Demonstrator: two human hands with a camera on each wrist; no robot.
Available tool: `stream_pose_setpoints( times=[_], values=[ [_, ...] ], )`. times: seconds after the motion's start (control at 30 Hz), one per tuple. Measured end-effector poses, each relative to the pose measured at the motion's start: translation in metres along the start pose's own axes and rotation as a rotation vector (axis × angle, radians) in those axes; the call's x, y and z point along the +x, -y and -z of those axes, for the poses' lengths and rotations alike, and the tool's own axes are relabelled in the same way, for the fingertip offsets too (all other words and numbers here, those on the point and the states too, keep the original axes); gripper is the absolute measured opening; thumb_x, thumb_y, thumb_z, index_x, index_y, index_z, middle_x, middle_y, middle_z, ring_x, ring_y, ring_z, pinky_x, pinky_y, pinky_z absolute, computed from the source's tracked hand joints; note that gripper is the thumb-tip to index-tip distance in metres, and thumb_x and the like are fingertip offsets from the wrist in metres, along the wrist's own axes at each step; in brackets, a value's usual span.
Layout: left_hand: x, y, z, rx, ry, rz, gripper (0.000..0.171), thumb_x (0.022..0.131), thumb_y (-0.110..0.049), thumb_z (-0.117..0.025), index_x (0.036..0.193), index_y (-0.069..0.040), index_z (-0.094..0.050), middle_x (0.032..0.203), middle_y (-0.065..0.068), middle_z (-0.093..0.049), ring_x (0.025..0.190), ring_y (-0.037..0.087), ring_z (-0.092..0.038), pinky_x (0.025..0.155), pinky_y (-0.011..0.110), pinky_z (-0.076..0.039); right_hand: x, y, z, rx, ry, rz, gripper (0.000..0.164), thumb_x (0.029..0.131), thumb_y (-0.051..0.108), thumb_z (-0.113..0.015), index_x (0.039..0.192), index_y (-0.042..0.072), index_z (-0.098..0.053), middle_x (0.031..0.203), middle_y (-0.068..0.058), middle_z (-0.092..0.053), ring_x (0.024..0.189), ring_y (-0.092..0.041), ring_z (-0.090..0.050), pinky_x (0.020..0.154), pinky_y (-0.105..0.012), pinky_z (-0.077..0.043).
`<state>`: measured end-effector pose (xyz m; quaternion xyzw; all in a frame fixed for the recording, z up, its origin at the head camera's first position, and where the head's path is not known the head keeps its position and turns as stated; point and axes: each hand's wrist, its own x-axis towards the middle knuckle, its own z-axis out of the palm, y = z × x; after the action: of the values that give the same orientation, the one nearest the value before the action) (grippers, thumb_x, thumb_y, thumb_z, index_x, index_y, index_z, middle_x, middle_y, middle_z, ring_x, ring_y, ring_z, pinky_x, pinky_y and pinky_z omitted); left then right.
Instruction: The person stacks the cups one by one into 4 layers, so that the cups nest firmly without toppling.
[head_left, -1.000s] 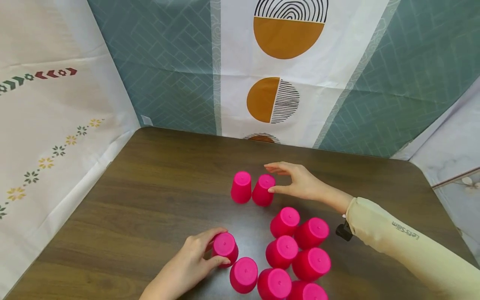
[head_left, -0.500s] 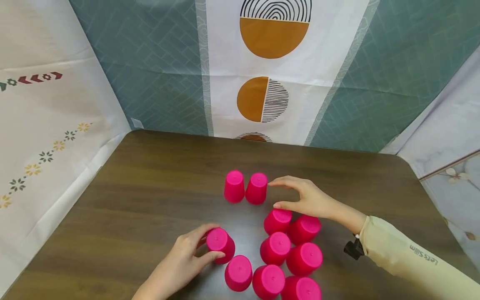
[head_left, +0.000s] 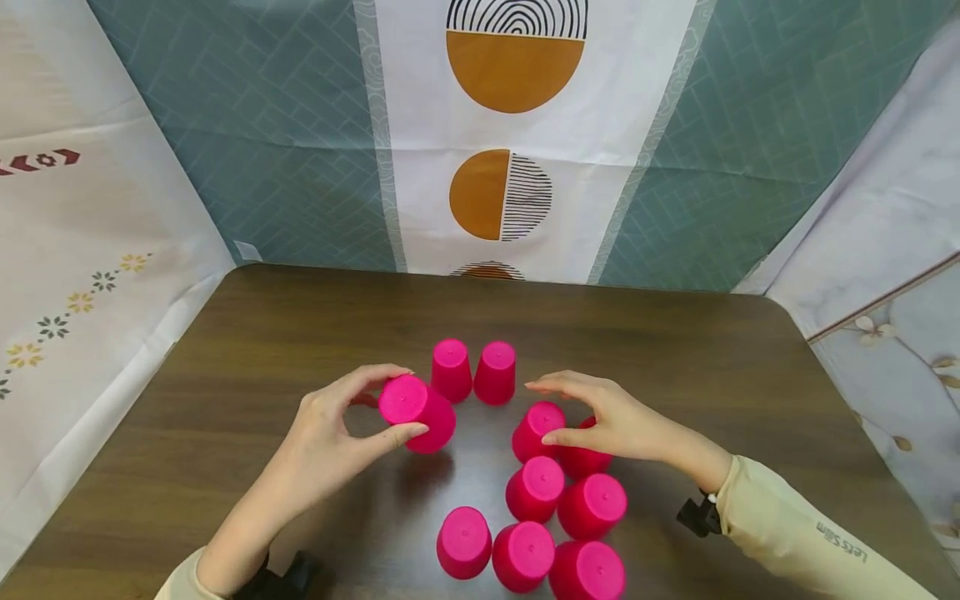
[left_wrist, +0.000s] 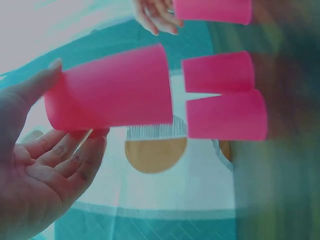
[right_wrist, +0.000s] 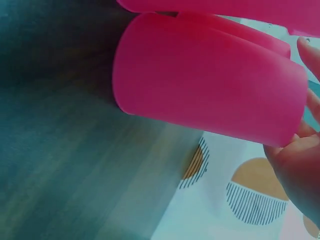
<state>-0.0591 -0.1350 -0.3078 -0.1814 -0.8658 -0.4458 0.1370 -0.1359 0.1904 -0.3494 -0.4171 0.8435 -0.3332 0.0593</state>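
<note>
My left hand (head_left: 330, 421) pinches an upside-down pink plastic cup (head_left: 420, 417) between thumb and fingers. In the left wrist view that cup (left_wrist: 110, 90) hangs above the table. Two inverted cups stand side by side beyond it, a left one (head_left: 451, 371) and a right one (head_left: 495, 373). My right hand (head_left: 600, 421) reaches around the far end of the right-hand cluster, thumb over the nearest cup (head_left: 536, 432) and fingers stretched past it. In the right wrist view, fingers lie by the narrow end of a cup (right_wrist: 210, 80); firm contact cannot be told.
Several more inverted pink cups stand close together at the front right, among them a front-left cup (head_left: 463, 543) and a front-right cup (head_left: 588, 571). They stand on a brown wooden table (head_left: 315, 317). A patterned cloth (head_left: 300, 167) hangs behind its far edge.
My left hand has lifted its cup and carried it forward toward the far pair. My right hand has left the far pair and come back to the cluster. The head view has shifted right.
</note>
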Motion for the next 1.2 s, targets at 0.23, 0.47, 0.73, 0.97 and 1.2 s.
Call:
stream_pose_setpoints(
  times=[0.23, 0.47, 0.73, 0.97, 1.2],
  values=[
    [0.034, -0.010, -0.009, -0.087, 0.090, 0.032, 0.044, 0.072, -0.032, -0.081, 0.110, -0.026, -0.061, 0.099, -0.018, -0.064, 0.081, 0.002, -0.062, 0.071, 0.025, -0.052, -0.002, 0.003, -0.010, 0.010, -0.006, -0.013, 0.054, 0.080, 0.026, -0.075, 0.129, 0.015, -0.054, 0.124, 0.002, -0.056, 0.111, -0.015, -0.055, 0.080, -0.032, -0.054],
    [0.064, -0.026, -0.036, -0.154, 0.088, -0.047, 0.043, 0.071, -0.029, -0.082, 0.108, -0.022, -0.062, 0.096, -0.013, -0.065, 0.080, 0.005, -0.062, 0.066, 0.026, -0.054, -0.003, 0.006, -0.014, 0.005, 0.033, -0.042, 0.048, 0.079, 0.023, -0.075, 0.123, 0.014, -0.058, 0.122, 0.000, -0.056, 0.109, -0.016, -0.056, 0.080, -0.034, -0.055],
    [0.096, -0.031, -0.073, -0.161, 0.078, -0.159, 0.043, 0.074, -0.025, -0.080, 0.110, -0.013, -0.061, 0.099, -0.007, -0.066, 0.089, 0.004, -0.062, 0.073, 0.022, -0.053, -0.005, 0.006, -0.015, -0.060, 0.065, -0.091, 0.055, 0.079, 0.027, -0.075, 0.129, 0.012, -0.055, 0.126, -0.001, -0.056, 0.112, -0.016, -0.056, 0.083, -0.035, -0.053],
    [0.113, -0.018, -0.103, -0.091, 0.106, -0.149, 0.046, 0.074, -0.030, -0.079, 0.112, -0.012, -0.060, 0.095, -0.005, -0.067, 0.084, 0.006, -0.061, 0.071, 0.020, -0.050, -0.002, 0.003, -0.013, -0.043, 0.033, -0.066, 0.055, 0.077, 0.028, -0.077, 0.124, 0.008, -0.059, 0.122, -0.005, -0.060, 0.109, -0.019, -0.059, 0.077, -0.033, -0.056],
    [0.127, -0.008, -0.121, -0.038, 0.180, -0.103, 0.046, 0.075, -0.031, -0.078, 0.112, -0.011, -0.059, 0.095, -0.003, -0.067, 0.085, 0.009, -0.063, 0.068, 0.016, -0.051, -0.003, 0.002, -0.013, -0.051, 0.025, -0.084, 0.054, 0.075, 0.029, -0.078, 0.123, 0.010, -0.060, 0.119, -0.004, -0.062, 0.106, -0.018, -0.060, 0.074, -0.030, -0.056]
  ],
)
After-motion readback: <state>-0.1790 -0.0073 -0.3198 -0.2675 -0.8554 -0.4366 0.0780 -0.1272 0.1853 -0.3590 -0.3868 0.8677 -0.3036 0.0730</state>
